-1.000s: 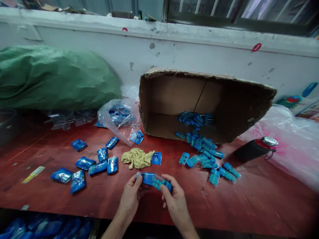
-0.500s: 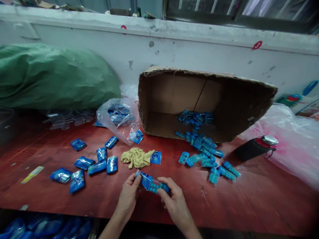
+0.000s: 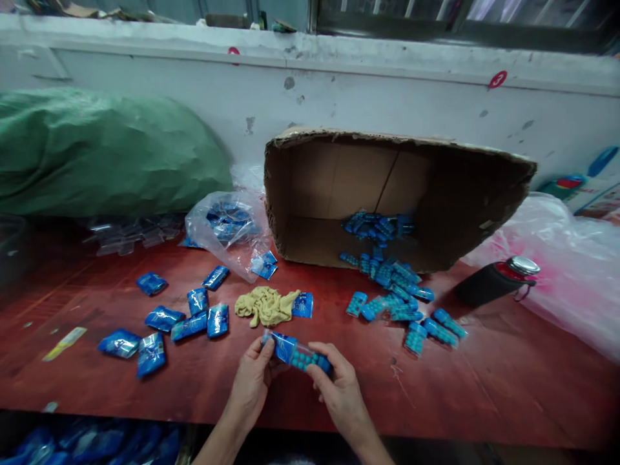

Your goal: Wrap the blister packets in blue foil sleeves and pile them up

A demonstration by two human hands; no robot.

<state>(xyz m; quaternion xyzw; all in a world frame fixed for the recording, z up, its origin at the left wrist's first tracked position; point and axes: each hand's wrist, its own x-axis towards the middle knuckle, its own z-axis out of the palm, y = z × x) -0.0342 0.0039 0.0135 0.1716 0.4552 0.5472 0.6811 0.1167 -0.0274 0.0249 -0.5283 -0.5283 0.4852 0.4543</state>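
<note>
My left hand [image 3: 249,382] pinches the far left end of a blue printed wrapper [image 3: 285,348]. The wrapper covers the left part of a small clear bottle [image 3: 303,358] filled with blue balls. Around the bottle's right end, near its blue cap, the fingers of my right hand [image 3: 339,381] are closed. Both hands hold these pieces just above the red table [image 3: 372,407]. Beyond them lies a crumpled yellow cloth or glove [image 3: 266,306], partly over a flat blue wrapper [image 3: 303,305].
Several wrapped blue packs [image 3: 188,326] lie at left. More bottles [image 3: 392,303] spill from a tipped cardboard box [image 3: 310,242]. A clear bag [image 3: 198,216] holds blue wrappers. A black flask [image 3: 484,284] leans at right, and a green sack [image 3: 106,155] sits back left.
The bottle's right end and my right hand have shifted very slightly right, showing a little more of the bottle beside the wrapper. The camera view has tilted a little.
</note>
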